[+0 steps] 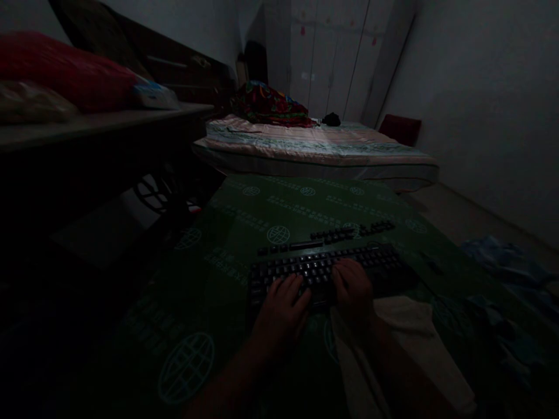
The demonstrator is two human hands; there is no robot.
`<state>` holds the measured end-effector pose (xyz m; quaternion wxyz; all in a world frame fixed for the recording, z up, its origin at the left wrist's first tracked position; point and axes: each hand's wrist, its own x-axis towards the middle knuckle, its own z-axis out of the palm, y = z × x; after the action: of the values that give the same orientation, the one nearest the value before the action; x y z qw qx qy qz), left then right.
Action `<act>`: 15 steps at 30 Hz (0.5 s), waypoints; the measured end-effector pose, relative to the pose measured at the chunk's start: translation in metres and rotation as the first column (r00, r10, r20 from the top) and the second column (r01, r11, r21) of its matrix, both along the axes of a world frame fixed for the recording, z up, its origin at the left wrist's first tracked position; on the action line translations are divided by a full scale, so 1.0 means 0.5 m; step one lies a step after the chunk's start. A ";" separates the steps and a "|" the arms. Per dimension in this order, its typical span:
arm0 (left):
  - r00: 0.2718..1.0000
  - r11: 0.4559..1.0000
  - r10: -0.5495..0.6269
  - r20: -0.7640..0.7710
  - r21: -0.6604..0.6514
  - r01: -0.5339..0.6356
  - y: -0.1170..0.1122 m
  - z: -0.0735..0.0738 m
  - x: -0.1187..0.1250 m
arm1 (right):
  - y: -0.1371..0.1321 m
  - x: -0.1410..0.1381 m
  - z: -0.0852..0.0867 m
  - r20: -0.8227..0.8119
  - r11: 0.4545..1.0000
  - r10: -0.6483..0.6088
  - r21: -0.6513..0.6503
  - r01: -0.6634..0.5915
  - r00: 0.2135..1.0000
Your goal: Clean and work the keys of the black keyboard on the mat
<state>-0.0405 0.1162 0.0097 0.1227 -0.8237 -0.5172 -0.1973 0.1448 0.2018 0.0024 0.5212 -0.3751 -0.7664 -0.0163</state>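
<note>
Head view | bed (323,142) beyond green table (236,221) | cloth (406,317) on table | keyboard (314,265) on table, just beyond cloth | left hand (283,302) loosely spread over its left half | right hand (353,288) bunched mid-keyboard, grip unclear | loose keys (305,245) rowed behind it

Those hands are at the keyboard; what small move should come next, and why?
Perhaps the right hand should gently test the keyboard close beside it: it is within easy reach, and the loose keys lying just beyond suggest others might come off too.
</note>
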 end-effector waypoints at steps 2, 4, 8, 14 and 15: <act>1.000 1.000 0.003 -0.001 0.015 -0.003 -0.001 -0.004 -0.001 | -0.002 -0.001 -0.001 -0.027 1.000 0.003 -0.018 -0.003 1.000; 1.000 1.000 0.005 0.003 0.026 -0.005 -0.002 -0.009 -0.001 | -0.003 -0.001 -0.002 -0.044 1.000 0.003 -0.019 -0.004 0.999; 1.000 1.000 0.009 0.013 0.021 -0.009 -0.004 -0.014 -0.003 | -0.005 0.001 -0.006 -0.032 1.000 0.003 -0.013 -0.003 0.999; 0.999 0.999 0.012 0.034 0.037 -0.013 -0.006 -0.017 -0.004 | -0.007 0.004 -0.008 0.011 1.000 0.023 0.015 -0.024 1.000; 0.999 0.999 0.011 0.045 0.048 -0.013 -0.005 -0.019 -0.004 | -0.007 0.004 -0.009 0.016 0.999 0.025 0.025 -0.026 1.000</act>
<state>-0.0425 0.1136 0.0002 0.1321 -0.8129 -0.5198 -0.2271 0.1467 0.1983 -0.0019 0.5198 -0.3586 -0.7750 -0.0221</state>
